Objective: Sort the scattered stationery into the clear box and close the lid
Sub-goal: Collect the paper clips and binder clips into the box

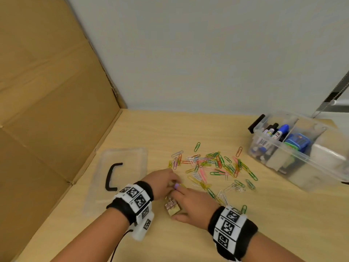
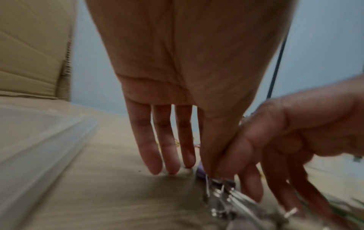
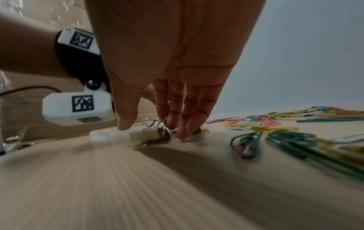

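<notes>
Where hands (image 1: 179,193) meet, bare desk (image 1: 264,214) nr edge.

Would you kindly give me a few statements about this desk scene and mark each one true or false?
1. The lid with the black handle lies flat on the table, apart from the clear box. True.
2. The clear box is empty. False: it already holds markers and a blue-green item.
3. The coloured paper clips lie scattered on the table between lid and box. True.
4. The right hand is lifting the lid. False: it rests at the binder clips, fingers fairly straight.
5. The left hand is inside the clear box. False: it is down on the table beside the right hand, fingertips at the edge of the paper clips.
</notes>
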The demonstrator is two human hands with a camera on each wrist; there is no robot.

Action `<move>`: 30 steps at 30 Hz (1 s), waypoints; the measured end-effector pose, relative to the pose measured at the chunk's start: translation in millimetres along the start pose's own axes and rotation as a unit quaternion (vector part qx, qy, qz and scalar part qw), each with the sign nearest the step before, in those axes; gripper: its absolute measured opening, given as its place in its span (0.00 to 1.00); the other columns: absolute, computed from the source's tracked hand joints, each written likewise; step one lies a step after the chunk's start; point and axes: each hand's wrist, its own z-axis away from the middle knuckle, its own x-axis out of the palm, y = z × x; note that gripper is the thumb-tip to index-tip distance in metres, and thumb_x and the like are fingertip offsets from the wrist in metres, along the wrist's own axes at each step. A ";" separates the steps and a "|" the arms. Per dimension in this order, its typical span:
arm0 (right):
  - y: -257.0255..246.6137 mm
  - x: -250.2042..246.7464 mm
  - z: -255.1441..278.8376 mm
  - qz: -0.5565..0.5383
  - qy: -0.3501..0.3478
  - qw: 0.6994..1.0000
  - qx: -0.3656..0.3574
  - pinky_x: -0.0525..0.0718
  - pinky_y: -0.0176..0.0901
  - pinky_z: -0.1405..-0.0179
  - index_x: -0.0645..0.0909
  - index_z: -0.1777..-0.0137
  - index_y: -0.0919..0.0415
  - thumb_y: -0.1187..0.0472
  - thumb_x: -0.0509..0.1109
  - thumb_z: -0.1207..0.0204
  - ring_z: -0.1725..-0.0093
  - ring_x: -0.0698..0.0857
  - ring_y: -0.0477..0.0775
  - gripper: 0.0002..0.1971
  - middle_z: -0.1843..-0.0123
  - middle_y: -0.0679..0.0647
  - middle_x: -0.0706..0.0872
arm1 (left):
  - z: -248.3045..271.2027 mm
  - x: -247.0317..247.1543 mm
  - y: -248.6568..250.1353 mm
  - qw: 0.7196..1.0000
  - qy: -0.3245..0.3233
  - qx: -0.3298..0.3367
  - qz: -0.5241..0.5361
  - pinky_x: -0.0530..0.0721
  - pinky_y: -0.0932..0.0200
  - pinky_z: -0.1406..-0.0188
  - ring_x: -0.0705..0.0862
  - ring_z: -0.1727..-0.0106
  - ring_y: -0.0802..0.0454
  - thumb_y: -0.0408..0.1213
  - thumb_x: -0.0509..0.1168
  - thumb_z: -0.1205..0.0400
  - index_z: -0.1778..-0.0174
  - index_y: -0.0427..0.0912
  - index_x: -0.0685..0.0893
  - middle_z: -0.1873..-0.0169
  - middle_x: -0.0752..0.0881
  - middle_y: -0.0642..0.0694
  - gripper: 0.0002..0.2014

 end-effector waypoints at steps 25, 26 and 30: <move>15.9 9.2 10.6 -0.148 0.064 0.981 0.105 0.74 0.42 0.58 0.68 0.52 0.57 0.64 0.62 0.27 0.54 0.71 0.51 0.06 0.50 0.52 0.73 | 4.6 5.6 -28.1 0.985 0.105 0.000 0.137 0.84 0.54 0.51 0.83 0.58 0.51 0.32 0.63 0.22 0.50 0.51 0.78 0.56 0.76 0.53 0.10; 19.6 6.5 12.7 -0.220 0.076 0.965 0.122 0.75 0.41 0.60 0.68 0.55 0.55 0.64 0.63 0.28 0.59 0.72 0.49 0.07 0.55 0.50 0.74 | 6.6 6.0 -25.9 0.984 0.104 0.003 0.141 0.84 0.54 0.51 0.83 0.58 0.50 0.32 0.63 0.22 0.50 0.51 0.78 0.56 0.76 0.53 0.10; 41.0 -15.7 27.3 -0.469 0.120 0.856 0.182 0.81 0.43 0.68 0.70 0.57 0.55 0.67 0.66 0.27 0.67 0.78 0.50 0.09 0.63 0.53 0.78 | 11.9 7.2 -14.1 0.982 0.094 0.010 0.166 0.84 0.56 0.53 0.85 0.57 0.50 0.33 0.62 0.22 0.51 0.50 0.78 0.54 0.81 0.50 0.08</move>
